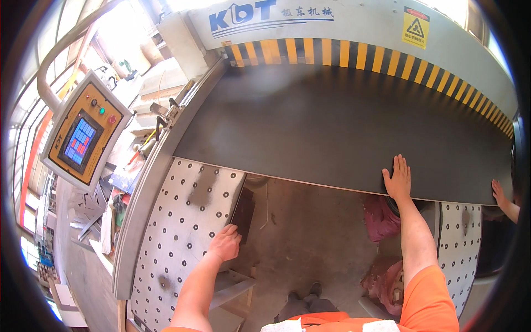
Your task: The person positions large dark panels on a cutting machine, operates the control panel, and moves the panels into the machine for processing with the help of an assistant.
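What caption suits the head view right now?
Right hand flat on a dark panel; left hand at edge of studded table; co-worker's hand far right.

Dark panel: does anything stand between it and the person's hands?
Nothing visible does. The right hand lies on the dark panel; the left hand is at the edge of the left dotted table, with only its top and open gap before the panel.

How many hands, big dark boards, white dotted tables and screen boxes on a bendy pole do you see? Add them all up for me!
Hands: 3 (left hand, right hand, another person's hand)
Dark board: 1
White dotted tables: 2 (left table, right table)
Screen box: 1
Total: 7
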Action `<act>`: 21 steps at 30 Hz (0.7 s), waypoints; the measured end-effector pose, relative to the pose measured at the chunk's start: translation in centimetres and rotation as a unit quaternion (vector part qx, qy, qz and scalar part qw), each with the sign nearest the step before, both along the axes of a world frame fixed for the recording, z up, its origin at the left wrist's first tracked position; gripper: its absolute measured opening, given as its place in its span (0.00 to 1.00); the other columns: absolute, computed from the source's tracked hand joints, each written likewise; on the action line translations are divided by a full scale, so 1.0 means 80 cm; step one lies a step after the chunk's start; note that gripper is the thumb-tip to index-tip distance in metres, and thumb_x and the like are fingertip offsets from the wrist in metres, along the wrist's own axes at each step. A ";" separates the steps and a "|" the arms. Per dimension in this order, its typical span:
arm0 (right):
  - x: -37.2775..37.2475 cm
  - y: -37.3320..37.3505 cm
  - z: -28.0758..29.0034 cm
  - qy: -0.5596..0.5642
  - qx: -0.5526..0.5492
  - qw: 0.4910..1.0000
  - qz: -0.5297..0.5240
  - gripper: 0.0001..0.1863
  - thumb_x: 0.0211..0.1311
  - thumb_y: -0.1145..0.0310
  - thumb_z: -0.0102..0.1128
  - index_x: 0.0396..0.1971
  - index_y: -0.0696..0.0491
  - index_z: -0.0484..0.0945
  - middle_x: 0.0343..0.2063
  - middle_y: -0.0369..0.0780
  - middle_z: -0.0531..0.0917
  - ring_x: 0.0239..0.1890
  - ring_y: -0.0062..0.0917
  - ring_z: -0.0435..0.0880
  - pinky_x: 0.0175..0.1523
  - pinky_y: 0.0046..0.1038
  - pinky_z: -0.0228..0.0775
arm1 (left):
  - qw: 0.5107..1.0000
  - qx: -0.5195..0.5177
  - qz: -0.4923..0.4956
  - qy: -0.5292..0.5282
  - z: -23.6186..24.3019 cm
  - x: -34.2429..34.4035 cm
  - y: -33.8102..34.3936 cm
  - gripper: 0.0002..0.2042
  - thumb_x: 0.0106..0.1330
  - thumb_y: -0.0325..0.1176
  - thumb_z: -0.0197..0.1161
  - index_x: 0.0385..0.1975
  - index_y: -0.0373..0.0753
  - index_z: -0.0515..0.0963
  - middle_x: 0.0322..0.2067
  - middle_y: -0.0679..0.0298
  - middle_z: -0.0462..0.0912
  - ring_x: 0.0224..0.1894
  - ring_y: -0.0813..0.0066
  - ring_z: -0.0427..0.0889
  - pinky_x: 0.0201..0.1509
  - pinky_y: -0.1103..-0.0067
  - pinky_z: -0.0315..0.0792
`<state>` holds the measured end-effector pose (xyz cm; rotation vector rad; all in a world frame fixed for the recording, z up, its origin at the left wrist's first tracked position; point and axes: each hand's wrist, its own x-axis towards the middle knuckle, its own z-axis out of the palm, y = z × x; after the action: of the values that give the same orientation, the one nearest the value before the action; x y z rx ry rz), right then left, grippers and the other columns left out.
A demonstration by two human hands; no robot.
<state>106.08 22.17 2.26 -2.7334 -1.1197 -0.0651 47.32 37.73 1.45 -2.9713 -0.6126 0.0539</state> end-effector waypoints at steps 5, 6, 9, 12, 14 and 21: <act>-0.003 0.001 0.002 0.003 -0.003 1.000 -0.001 0.39 0.70 0.49 0.47 0.73 0.57 0.54 0.75 0.43 0.53 0.78 0.33 0.47 0.79 0.37 0.38 | 1.000 0.005 0.004 0.004 0.000 -0.002 -0.001 0.10 0.53 0.32 0.61 0.32 0.36 0.84 0.36 0.59 0.85 0.57 0.62 0.75 0.69 0.70 0.63; -0.002 0.001 0.001 0.002 -0.005 1.000 -0.002 0.39 0.70 0.49 0.47 0.73 0.56 0.54 0.75 0.42 0.53 0.78 0.33 0.47 0.79 0.37 0.37 | 1.000 0.004 0.005 0.005 0.001 0.000 0.000 0.10 0.53 0.33 0.61 0.32 0.36 0.84 0.37 0.59 0.85 0.57 0.62 0.75 0.69 0.70 0.63; 0.001 0.000 0.000 0.000 -0.009 1.000 -0.004 0.39 0.70 0.49 0.47 0.73 0.56 0.54 0.75 0.42 0.53 0.78 0.32 0.47 0.79 0.37 0.37 | 1.000 -0.002 0.012 0.028 0.004 0.002 -0.002 0.10 0.57 0.34 0.59 0.32 0.37 0.84 0.39 0.58 0.85 0.60 0.62 0.74 0.71 0.71 0.61; 0.001 0.000 0.000 0.001 -0.010 1.000 -0.005 0.39 0.70 0.49 0.47 0.73 0.56 0.54 0.75 0.42 0.53 0.78 0.32 0.47 0.79 0.37 0.37 | 0.999 0.001 0.011 0.032 0.004 0.002 -0.002 0.10 0.58 0.34 0.59 0.33 0.37 0.84 0.39 0.58 0.85 0.60 0.63 0.74 0.71 0.70 0.61; 0.000 0.000 0.000 0.002 -0.011 1.000 -0.005 0.39 0.70 0.49 0.47 0.73 0.55 0.54 0.75 0.42 0.53 0.78 0.32 0.47 0.79 0.37 0.37 | 0.999 0.000 0.012 0.029 0.003 0.001 -0.002 0.11 0.58 0.34 0.59 0.33 0.37 0.84 0.39 0.58 0.85 0.60 0.63 0.74 0.71 0.70 0.60; 0.000 0.000 0.000 -0.001 -0.005 1.000 -0.003 0.39 0.70 0.49 0.47 0.73 0.56 0.54 0.75 0.42 0.53 0.78 0.32 0.47 0.79 0.37 0.38 | 0.999 -0.002 0.018 0.038 0.002 0.000 -0.002 0.11 0.58 0.35 0.58 0.34 0.36 0.84 0.40 0.58 0.85 0.60 0.62 0.74 0.71 0.70 0.60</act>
<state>106.06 22.15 2.29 -2.7457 -1.1139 -0.0628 47.35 37.56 1.59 -2.9459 -0.6580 0.1694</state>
